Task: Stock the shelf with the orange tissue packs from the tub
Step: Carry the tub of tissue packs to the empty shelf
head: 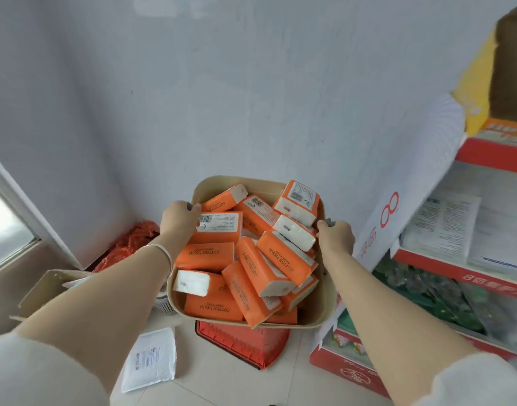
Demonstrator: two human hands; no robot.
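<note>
A beige tub is held up in front of me, piled with several orange tissue packs marked COTTON TISSUE. My left hand grips the tub's left rim, fingers curled over the edge beside a pack with a barcode label. My right hand grips the right rim in the same way. The shelf, with red front edges, stands at the right; its middle level holds white packages.
A red basket sits on the floor under the tub. A red plastic bag lies in the corner, a cardboard flap at left, a white padded envelope on the tiles. A white sign panel leans against the shelf side.
</note>
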